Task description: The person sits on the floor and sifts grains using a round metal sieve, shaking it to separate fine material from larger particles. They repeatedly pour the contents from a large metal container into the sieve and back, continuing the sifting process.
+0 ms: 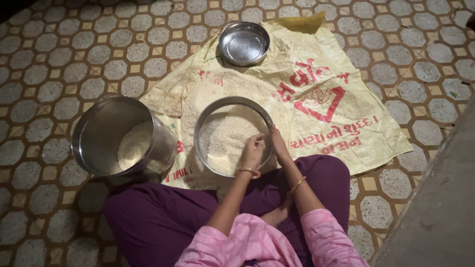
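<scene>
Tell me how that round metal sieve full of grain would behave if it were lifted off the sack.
The sieve looks like rigid metal, so it should probably hold its shape. The white grain spread across it likely adds some weight and would shift or spill if tilted. Both hands, left hand and right hand, are at its near edge; the smooth rim may be somewhat slippery.

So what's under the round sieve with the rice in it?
Under the sieve lies a pale heap of sifted grain on a yellow sack spread over the floor. What is directly beneath its middle is covered.
</scene>
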